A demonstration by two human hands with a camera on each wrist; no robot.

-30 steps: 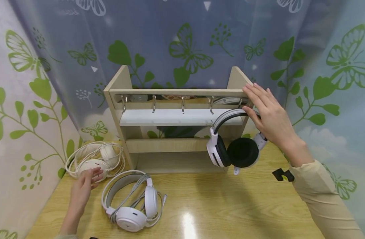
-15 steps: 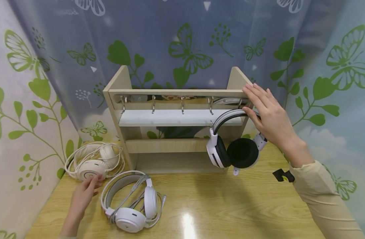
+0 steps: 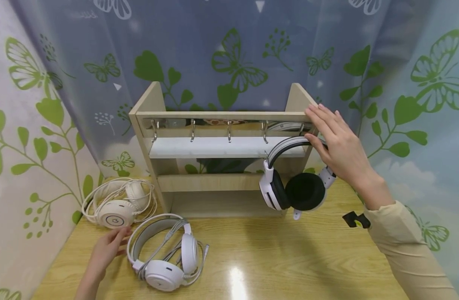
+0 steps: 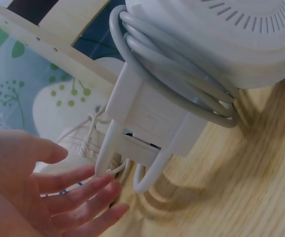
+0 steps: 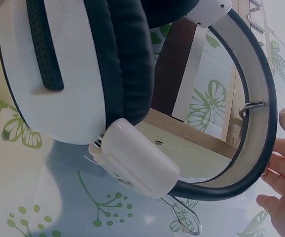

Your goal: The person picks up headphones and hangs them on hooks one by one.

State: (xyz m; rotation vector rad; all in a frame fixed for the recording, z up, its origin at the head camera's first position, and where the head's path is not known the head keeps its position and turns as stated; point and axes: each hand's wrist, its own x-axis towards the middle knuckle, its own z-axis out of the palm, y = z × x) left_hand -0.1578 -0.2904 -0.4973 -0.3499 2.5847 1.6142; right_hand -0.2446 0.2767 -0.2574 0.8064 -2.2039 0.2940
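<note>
White-and-black headphones (image 3: pixel 306 191) hang from the hook at the right end of the wooden rack (image 3: pixel 221 183); the right wrist view shows that hook (image 5: pixel 252 105) under the headband. My right hand (image 3: pixel 338 146) rests on the rack's top right corner, fingers extended, beside the headband. My left hand (image 3: pixel 107 250) holds nothing, its fingers spread loosely just left of white headphones with a grey-lined band (image 3: pixel 165 250). In the left wrist view their bundled cable (image 4: pixel 177 74) shows close to the fingertips. Cream headphones (image 3: pixel 118 204) wrapped in their own cord lie behind the left hand.
Several metal hooks (image 3: pixel 229 131) line the rack's upper rail, above a white shelf (image 3: pixel 214 148). A patterned curtain (image 3: pixel 199 50) stands behind the rack. A small black piece (image 3: pixel 354 219) shows beside the right sleeve. All stands on a wood-grain table (image 3: pixel 270 258).
My left hand has drawn back from the cream headphones toward me, lower in the view and nearer the grey-lined pair. My right hand and the hanging headphones have stayed put.
</note>
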